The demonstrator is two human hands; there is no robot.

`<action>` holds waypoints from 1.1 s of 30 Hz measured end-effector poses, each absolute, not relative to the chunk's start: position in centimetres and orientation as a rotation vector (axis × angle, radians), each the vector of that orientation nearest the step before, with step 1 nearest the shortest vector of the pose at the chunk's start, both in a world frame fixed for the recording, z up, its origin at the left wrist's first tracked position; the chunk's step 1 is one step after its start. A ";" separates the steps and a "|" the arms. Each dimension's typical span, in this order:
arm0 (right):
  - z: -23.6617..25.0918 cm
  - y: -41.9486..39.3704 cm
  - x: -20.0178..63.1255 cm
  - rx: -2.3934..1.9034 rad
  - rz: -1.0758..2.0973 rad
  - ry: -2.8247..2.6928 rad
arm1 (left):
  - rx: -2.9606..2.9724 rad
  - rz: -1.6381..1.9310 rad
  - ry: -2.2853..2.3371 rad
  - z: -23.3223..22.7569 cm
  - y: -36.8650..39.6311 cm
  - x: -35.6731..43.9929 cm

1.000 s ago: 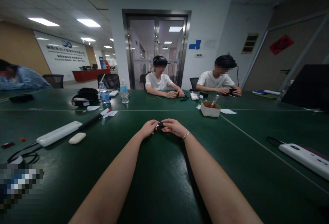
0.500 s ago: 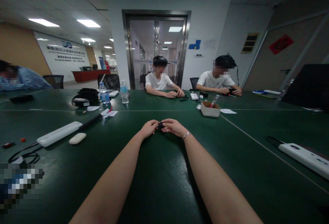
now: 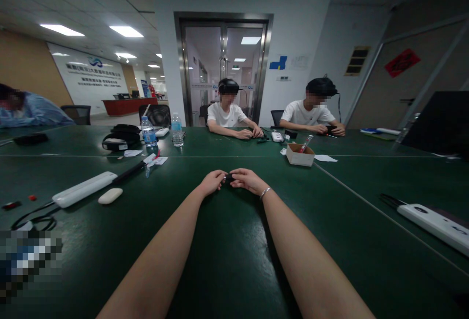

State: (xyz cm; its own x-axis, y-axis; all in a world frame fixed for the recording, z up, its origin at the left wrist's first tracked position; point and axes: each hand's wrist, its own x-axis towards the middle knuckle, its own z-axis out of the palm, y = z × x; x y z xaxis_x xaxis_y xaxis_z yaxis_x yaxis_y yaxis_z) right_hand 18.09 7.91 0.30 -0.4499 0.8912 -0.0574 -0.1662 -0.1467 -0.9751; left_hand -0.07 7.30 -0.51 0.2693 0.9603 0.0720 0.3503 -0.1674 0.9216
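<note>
Black little gadget (image 3: 228,178) was pinched between my left hand (image 3: 211,182) and right hand (image 3: 246,180), both gripping it over the green surface (image 3: 227,241), mid-fiddle; a steady hold mattered.

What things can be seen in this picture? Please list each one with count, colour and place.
table: 1, dark green, fills the foreground
power strip: 1, white, left of the arms
oval case: 1, white, beside that power strip
second power strip: 1, white, far right
water bottles: 2, clear, left of centre at the back
headset: 1, black, next to the bottles
cardboard box: 1, brown, right of centre
co-workers: 2, white shirts, seated across the table
small object: 1, black, between both hands
left hand: 1, grip on the small object
right hand: 1, bracelet at the wrist, grip on the small object
</note>
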 end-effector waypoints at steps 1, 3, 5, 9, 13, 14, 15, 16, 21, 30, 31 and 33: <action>0.4 7.8 18.1 -0.888 1.704 -1.321 | 1.682 0.907 1.222 -0.5 7.3 -0.1; 0.6 7.7 18.0 -0.901 1.701 -1.315 | 1.653 0.922 1.233 -0.5 7.3 0.0; 0.6 7.7 18.0 -0.908 1.702 -1.309 | 1.631 0.913 1.231 -0.5 7.3 -0.1; 0.4 7.9 18.0 -0.894 1.709 -1.314 | 1.681 0.899 1.218 -0.6 7.4 -0.1; 0.2 8.0 18.1 -0.885 1.711 -1.309 | 1.671 0.926 1.206 -0.5 7.3 0.0; 0.2 8.0 18.1 -0.885 1.714 -1.307 | 1.664 0.918 1.207 -0.5 7.2 0.0; 0.2 8.0 18.1 -0.886 1.715 -1.304 | 1.663 0.910 1.206 -0.5 7.2 0.0; 0.3 8.0 18.1 -0.886 1.715 -1.301 | 1.669 0.907 1.201 -0.4 7.1 0.0; 0.4 7.9 18.0 -0.892 1.712 -1.290 | 1.659 0.941 1.192 -0.2 7.0 0.2; 0.5 7.8 18.0 -0.905 1.709 -1.296 | 1.641 0.914 1.191 -0.3 7.1 -0.1; 0.5 7.8 18.0 -0.904 1.711 -1.299 | 1.644 0.905 1.196 -0.3 7.1 -0.1; 0.6 7.7 18.0 -0.902 1.713 -1.300 | 1.648 0.902 1.208 -0.3 7.1 -0.1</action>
